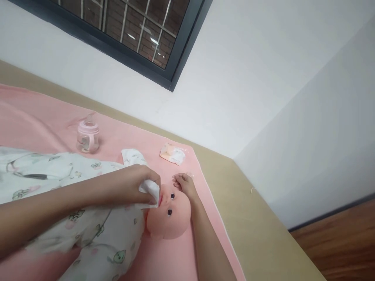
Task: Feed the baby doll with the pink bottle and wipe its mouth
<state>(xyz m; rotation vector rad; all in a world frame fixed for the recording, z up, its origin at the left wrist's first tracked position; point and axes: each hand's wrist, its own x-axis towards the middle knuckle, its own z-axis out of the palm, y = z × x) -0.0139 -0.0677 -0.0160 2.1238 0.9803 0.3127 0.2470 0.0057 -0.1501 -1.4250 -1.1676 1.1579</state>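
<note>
A baby doll (177, 218) lies on its back on a pink sheet (164, 257), in a white printed garment (117, 234), its head towards the right. My left hand (143, 185) reaches in from the left across the doll's body. It is closed on a white wipe (151, 190), held against or very near the doll's mouth. Around the far side of the doll's head rests my right hand (185, 183), with the forearm along the crown. Its fingers are loosely bent and somewhat apart, with nothing visible in them; part of it is hidden behind the head.
A baby bottle (88, 136) with a pink top and handle stands on the sheet at the back left. Beyond the doll's head lies a small printed packet (172, 153). A wooden surface (234, 203) borders the sheet, against a white wall (211, 109) with a barred window (131, 27).
</note>
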